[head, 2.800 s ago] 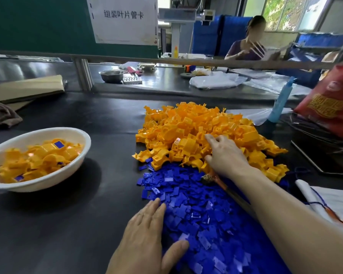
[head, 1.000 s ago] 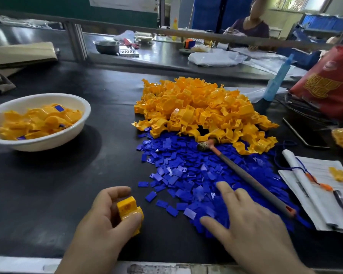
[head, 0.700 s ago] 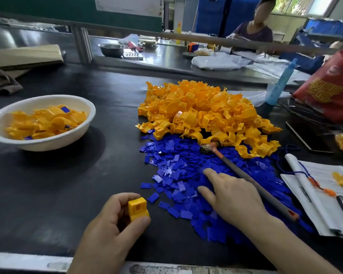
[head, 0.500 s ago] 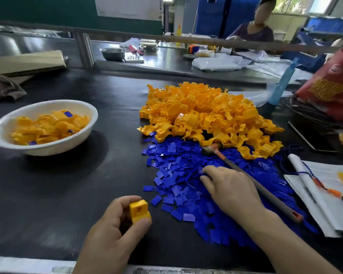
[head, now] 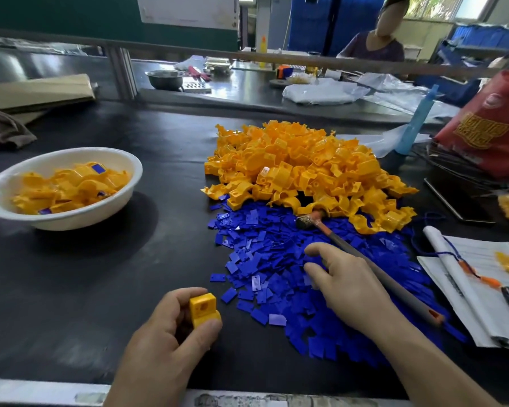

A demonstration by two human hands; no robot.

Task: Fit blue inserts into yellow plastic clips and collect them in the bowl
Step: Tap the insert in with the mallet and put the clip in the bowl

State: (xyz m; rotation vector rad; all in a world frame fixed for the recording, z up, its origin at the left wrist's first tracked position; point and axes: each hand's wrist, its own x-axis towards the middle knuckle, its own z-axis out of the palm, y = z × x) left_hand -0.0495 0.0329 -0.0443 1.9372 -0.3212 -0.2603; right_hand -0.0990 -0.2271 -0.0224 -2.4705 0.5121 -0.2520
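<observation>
Two hands sit near the bench [head: 71, 289] front edge. The left hand [head: 165, 342] grips a yellow clip [head: 204, 309]. The right hand [head: 347, 286] rests curled on the blue inserts [head: 262, 248]; whether it pinches one is unclear.

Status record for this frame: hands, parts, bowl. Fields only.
left hand: grips one yellow clip
right hand: fingers curled on blue inserts; pinch unclear
clip pile: behind the inserts, touching them
bowl: far left, holds clips, some with blue showing
hammer: lies across the inserts, head at clip pile
</observation>
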